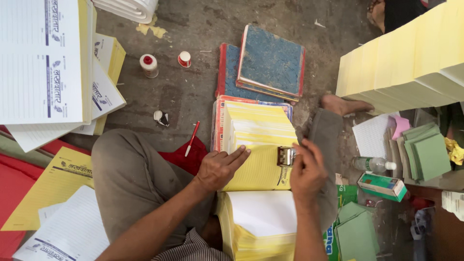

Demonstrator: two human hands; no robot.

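Yellow form pad [258, 166]: thin, floppy sheets; left hand [218, 168] flat, pinning it. Right hand [305, 171] pinching metal stamper [285, 156], rigid, beside fingertips.

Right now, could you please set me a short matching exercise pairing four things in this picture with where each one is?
Things:
1. metal stamping device
2. red pen
3. clear bottle
4. blue-covered books

Places:
A. lying on the floor beside the raised knee
B. stacked beyond the yellow sheets
C. under the right hand, on the yellow sheets
D. lying next to the green box

Pairs: 1-C, 2-A, 3-D, 4-B
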